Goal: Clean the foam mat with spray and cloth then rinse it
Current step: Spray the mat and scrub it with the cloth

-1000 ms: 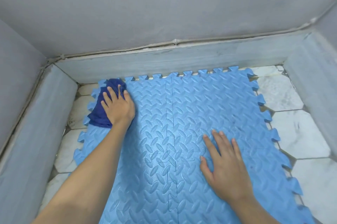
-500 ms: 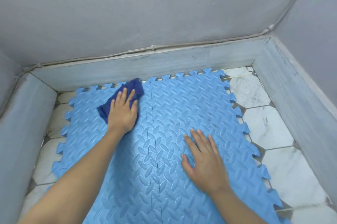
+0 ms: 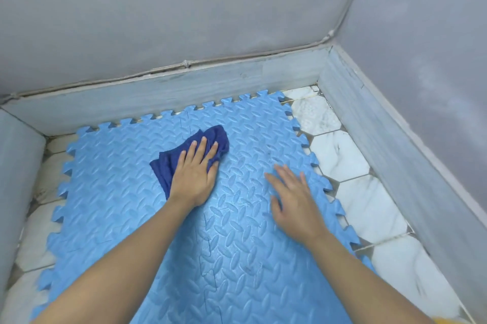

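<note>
The blue foam mat [image 3: 126,192] lies flat on the floor, in a corner between grey walls. It has bumpy leaf shapes all over and puzzle teeth along its edges. Thin lines show where its pieces join.

A dark blue cloth [image 3: 168,165] sits on the mat, near the far edge and about in the middle. It is crumpled and sticks out from under the hand on the far side and on the left.

The left hand [image 3: 195,178] lies flat on top of the cloth and presses it down on the mat. Its fingers are straight and close together (not curled round the cloth).

The right hand [image 3: 295,197] rests on the mat near the right edge, apart from the cloth. Its fingers are spread out and straight, and it holds nothing. It looks a bit blurry.

The floor [image 3: 340,155] shows beside the mat on the right and left. It has white six-sided tiles with grey marks. A low grey ledge [image 3: 184,89] runs along the bottom of the walls.
</note>
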The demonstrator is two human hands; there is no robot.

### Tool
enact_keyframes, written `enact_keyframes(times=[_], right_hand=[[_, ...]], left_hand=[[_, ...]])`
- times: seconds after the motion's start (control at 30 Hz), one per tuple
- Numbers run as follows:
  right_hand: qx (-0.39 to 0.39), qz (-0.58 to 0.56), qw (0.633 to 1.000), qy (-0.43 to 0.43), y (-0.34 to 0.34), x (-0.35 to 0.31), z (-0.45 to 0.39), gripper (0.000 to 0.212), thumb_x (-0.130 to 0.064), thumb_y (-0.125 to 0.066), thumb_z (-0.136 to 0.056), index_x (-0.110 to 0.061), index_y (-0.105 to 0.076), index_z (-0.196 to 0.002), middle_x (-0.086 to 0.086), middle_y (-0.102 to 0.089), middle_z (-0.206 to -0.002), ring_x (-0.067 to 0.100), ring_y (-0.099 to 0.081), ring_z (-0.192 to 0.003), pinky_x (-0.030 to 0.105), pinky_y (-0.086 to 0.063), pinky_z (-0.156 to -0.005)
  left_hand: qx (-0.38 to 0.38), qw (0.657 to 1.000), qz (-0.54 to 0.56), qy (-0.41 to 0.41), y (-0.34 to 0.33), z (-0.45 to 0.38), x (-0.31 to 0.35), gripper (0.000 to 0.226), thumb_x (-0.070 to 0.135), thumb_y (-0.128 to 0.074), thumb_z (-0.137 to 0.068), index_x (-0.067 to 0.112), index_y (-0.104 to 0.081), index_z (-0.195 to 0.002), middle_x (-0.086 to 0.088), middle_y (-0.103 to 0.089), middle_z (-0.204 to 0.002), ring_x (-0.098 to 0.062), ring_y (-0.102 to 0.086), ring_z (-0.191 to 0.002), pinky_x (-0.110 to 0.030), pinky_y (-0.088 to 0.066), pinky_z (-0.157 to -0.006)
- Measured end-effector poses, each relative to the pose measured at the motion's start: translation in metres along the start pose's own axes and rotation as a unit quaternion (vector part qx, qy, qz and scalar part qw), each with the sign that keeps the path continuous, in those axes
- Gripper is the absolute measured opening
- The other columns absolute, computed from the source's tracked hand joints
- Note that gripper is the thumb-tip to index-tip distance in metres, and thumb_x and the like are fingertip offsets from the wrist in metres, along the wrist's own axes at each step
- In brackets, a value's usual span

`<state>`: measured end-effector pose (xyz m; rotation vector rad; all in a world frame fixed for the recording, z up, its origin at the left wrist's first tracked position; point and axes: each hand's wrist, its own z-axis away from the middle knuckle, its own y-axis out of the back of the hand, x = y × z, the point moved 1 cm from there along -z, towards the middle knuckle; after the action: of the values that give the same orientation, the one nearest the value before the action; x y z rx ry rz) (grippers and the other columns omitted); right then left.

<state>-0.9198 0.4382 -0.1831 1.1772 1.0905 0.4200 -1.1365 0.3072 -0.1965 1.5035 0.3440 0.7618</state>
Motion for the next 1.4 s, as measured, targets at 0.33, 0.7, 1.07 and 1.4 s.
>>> enact_keyframes(times=[0.33,0.7,1.07,1.4], right_hand=[[0.042,0.077,0.977,-0.193,0.018,0.066,0.094,0.05,-0.027,-0.021,-0.103,-0.017,-0.031,-0.15,0.01,-0.033,-0.156,0.024,-0.026,-0.146,0.046,-0.02,-0.119],[0.097,0.067,0.968,-0.221,0.007,0.061,0.093,0.058,-0.031,-0.017,-0.099,-0.006,-0.033,-0.148,0.009,-0.038,-0.154,0.024,-0.029,-0.145,0.041,-0.021,-0.12],[0.114,0.106,0.965,-0.209,0.001,0.068,0.098,0.052,-0.023,-0.025,-0.099,-0.004,-0.042,-0.144,0.012,-0.048,-0.146,0.027,-0.041,-0.138,0.044,-0.032,-0.113],[0.125,0.082,0.967,-0.207,0.006,0.065,0.092,0.052,-0.021,-0.025,-0.098,-0.005,-0.042,-0.144,0.012,-0.048,-0.146,0.028,-0.04,-0.14,0.045,-0.03,-0.115]], left_hand=[[-0.058,0.969,-0.032,-0.236,-0.031,0.063,0.114,0.057,0.046,-0.016,-0.098,0.03,-0.016,-0.152,0.0,-0.008,-0.161,-0.024,-0.003,-0.148,-0.046,-0.005,-0.12],[-0.036,0.995,0.028,-0.089,-0.017,-0.074,0.115,0.052,0.044,-0.019,-0.101,0.035,-0.013,-0.152,0.003,-0.001,-0.162,-0.018,0.004,-0.148,-0.04,0.004,-0.119],[-0.074,0.936,-0.044,-0.342,-0.032,0.017,0.129,0.061,0.041,-0.026,-0.093,0.032,-0.016,-0.152,0.0,-0.007,-0.161,-0.023,-0.001,-0.148,-0.04,0.0,-0.118],[-0.073,0.993,-0.008,-0.093,-0.025,-0.12,0.17,0.054,0.041,-0.02,-0.101,0.031,-0.009,-0.153,0.001,0.002,-0.162,-0.022,0.006,-0.148,-0.042,0.005,-0.119]])
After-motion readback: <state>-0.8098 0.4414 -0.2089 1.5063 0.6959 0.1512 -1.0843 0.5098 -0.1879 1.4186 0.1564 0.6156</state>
